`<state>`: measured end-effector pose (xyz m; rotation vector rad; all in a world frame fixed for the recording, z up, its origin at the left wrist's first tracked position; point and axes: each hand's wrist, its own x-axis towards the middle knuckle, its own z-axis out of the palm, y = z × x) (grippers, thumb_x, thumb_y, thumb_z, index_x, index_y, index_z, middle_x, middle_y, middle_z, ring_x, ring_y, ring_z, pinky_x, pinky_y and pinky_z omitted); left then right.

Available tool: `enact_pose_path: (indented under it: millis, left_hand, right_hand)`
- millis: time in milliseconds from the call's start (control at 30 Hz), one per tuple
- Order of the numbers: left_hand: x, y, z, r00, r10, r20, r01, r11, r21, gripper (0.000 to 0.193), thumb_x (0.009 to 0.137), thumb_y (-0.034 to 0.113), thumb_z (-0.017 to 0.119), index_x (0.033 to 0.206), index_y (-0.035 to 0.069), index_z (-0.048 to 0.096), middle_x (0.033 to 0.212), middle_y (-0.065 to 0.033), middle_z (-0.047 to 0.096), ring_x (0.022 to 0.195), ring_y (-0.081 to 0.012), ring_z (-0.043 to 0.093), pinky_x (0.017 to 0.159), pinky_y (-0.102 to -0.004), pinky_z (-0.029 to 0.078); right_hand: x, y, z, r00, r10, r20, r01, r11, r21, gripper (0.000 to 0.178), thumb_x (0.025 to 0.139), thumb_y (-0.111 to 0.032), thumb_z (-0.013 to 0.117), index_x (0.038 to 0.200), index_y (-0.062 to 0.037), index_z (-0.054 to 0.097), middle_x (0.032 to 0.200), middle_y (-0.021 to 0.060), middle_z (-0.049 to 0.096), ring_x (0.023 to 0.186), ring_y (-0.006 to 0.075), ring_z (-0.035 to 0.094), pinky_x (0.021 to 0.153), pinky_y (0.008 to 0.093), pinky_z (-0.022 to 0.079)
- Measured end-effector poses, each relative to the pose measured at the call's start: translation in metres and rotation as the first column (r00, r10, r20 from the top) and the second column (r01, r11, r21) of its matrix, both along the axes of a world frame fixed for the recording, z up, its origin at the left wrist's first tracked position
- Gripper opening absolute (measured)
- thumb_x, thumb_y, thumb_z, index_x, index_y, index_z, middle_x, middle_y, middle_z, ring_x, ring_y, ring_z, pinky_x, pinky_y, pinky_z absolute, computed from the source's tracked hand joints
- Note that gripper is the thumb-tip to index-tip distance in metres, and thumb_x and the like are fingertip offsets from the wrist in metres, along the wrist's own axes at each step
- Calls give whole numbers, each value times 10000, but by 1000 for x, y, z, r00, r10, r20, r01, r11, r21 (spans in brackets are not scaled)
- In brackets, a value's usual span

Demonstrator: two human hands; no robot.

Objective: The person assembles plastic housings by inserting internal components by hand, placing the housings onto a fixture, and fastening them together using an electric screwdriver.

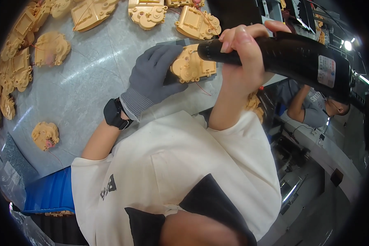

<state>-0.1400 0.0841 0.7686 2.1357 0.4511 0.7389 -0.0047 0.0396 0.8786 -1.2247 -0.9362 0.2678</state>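
Note:
My left hand, in a grey knit glove, grips the left side of a yellow plastic housing with round gear-like bosses. Beneath this housing a dark grey block shows at its edges. My bare right hand is wrapped round a black power screwdriver, held nearly level. The driver's nose lies over the upper right of the housing; its tip and any screw are hidden from me. A thin red wire trails from under the housing toward me.
Several similar housings lie along the far and left sides of the grey table; one housing sits alone at the near left. A blue bin stands below the table's near-left edge. Another person works at the right.

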Motion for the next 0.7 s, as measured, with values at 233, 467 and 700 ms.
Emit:
enact_pose_path:
  millis: [233, 467, 700]
  left_hand:
    - [0, 4, -1, 999, -31, 27, 31, 1000, -1, 703, 586, 293, 760, 1192, 76, 477, 1149, -111, 529, 1028, -322, 519, 862, -401, 447]
    - [-3, 4, -3, 1000, -9, 15, 9, 1000, -13, 719, 578, 306, 764, 1197, 86, 474, 1146, -107, 523, 1023, -317, 516, 842, -400, 451]
    - [-1, 3, -7, 999, -17, 39, 18, 1000, -24, 721, 575, 295, 766, 1200, 85, 473, 1110, -113, 534, 990, -314, 531, 823, -398, 460]
  right_hand:
    - [-2, 2, -3, 999, 31, -34, -28, 996, 80, 436, 701, 91, 614, 1066, -2, 396, 635, 85, 565, 492, 122, 527, 505, 214, 463]
    - [-6, 8, -4, 998, 55, -22, -52, 994, 96, 439, 690, 108, 588, 1064, -9, 389, 609, 75, 548, 481, 134, 530, 496, 221, 463]
    - [-2, 12, -8, 999, 31, -32, -30, 998, 55, 386, 683, 111, 591, 1004, -10, 413, 597, 89, 557, 472, 132, 529, 480, 224, 465]
